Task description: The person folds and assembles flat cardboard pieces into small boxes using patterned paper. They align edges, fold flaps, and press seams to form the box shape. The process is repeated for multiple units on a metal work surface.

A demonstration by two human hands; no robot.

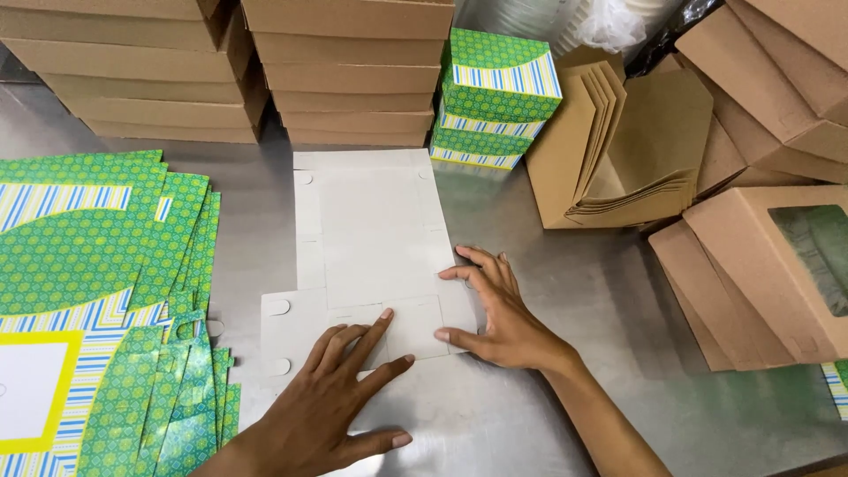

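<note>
A flat, unfolded cardboard box blank lies plain grey side up on the steel table. My left hand lies flat on its near flap, fingers spread. My right hand presses the blank's right near edge, with the thumb on the small folded flap. Neither hand holds anything; both rest on the cardboard.
A pile of flat green patterned box blanks lies at the left. Assembled green boxes stand stacked behind the blank. Brown cardboard box stacks line the back; brown folded cartons and windowed boxes crowd the right.
</note>
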